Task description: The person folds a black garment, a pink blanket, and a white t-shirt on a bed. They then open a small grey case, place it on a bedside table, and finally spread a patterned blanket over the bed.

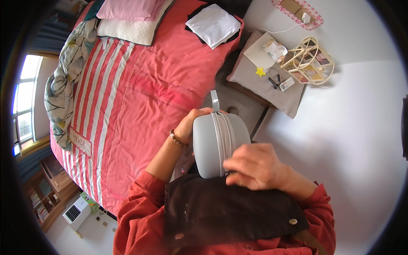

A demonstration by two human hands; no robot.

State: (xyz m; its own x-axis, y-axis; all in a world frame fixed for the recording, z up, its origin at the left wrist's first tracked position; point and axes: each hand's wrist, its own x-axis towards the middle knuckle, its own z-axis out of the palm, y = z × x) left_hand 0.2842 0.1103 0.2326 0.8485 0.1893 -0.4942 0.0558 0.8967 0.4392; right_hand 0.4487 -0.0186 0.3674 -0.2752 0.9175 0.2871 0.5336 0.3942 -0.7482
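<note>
A light grey hard-shell zip case (207,146) with rounded corners is held up in front of my dark apron (236,210). My left hand (186,127) grips it from its far left side, partly hidden behind the shell. A pale zipper (223,140) runs down the middle of the case, and a grey loop strap (215,100) sticks up from the far end. My right hand (258,165) is at the near end of the zipper, fingers curled and slightly blurred. The zipper pull is too small and blurred to tell whether the fingers pinch it.
On the left is a bed (153,95) with red bedding, a bunched patterned quilt (60,95) and folded white cloth (213,25). A cloth-covered bedside table (248,76) holds a tissue pack (274,51), a remote control (287,83) and a wheel-shaped photo frame (309,62).
</note>
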